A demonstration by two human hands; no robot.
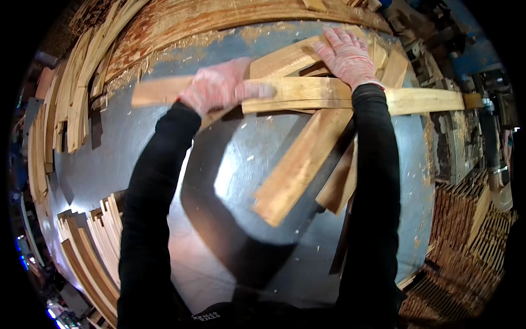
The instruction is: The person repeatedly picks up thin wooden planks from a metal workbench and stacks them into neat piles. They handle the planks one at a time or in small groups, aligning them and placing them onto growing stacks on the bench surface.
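Fingers slightly spread, the right hand [350, 61] rests on crossed wooden slats [304, 167]; the left hand [216, 85] blurs over their left side, whether pinching I cannot tell; beneath lies a grey tabletop [98, 170]; sawdust [205, 38] lines its far edge.

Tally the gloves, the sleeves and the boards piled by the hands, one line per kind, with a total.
Pink-and-white gloves: 2
Black sleeves: 2
Wooden boards: at least 4; they overlap, so an exact count is not possible
Total: at least 8
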